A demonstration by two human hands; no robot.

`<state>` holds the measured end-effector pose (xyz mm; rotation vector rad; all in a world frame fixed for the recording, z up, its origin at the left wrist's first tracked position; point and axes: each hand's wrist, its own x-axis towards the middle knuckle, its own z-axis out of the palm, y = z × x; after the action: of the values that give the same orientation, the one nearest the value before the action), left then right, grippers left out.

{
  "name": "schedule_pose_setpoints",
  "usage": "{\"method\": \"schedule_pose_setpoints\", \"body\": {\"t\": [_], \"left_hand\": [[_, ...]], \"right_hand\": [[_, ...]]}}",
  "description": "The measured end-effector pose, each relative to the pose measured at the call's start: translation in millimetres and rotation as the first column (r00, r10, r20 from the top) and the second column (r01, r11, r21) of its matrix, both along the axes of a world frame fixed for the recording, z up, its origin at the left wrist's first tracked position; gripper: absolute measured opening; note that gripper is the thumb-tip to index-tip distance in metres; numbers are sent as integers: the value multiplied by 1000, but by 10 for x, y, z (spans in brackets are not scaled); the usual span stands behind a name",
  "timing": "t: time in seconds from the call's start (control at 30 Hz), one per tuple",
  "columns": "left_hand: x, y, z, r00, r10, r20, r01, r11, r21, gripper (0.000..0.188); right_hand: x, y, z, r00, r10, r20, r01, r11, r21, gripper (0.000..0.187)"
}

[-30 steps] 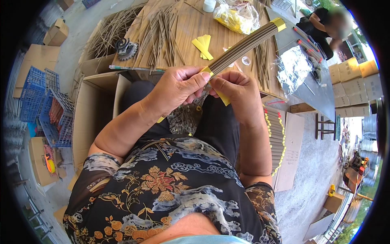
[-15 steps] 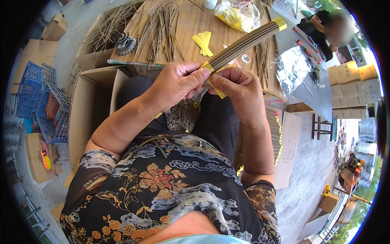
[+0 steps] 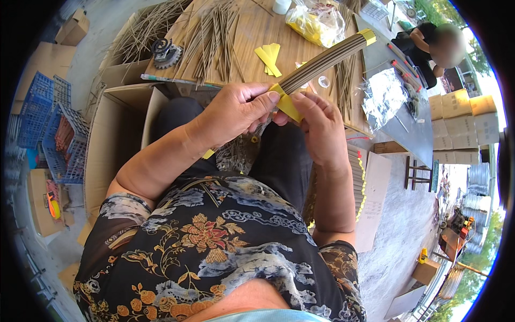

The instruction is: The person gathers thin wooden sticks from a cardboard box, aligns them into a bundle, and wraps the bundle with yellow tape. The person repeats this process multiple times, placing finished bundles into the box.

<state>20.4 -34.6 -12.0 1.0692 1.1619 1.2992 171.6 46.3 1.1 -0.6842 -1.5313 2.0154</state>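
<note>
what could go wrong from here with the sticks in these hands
The yellow strip has a free end slanting off the bundle of sticks at the right hand, so it might end up crooked or slack.

The left hand grips only the near end; if it loosens, the sticks could slip out of line.

The far end has no hand under it, so the bundle might tip.

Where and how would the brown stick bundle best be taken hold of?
Probably around the bare middle of the brown stick bundle, from above, fingers wrapping across its length. It is long and slim, slanting up to the right, and that stretch is free between the far yellow band and the left hand at the near end.
</note>
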Motion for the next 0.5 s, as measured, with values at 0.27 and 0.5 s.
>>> {"method": "schedule_pose_setpoints", "body": {"t": [0.27,0.5], "left_hand": [[-44,-13,131,968,-28,249,49,996,-76,26],[-13,-57,146,965,-75,252,91,994,-52,26]], "right_hand": [[29,38,-98,952,182,-246,-185,983,14,24],[-36,-72,-185,934,66,-351,-65,998,15,8]]}}
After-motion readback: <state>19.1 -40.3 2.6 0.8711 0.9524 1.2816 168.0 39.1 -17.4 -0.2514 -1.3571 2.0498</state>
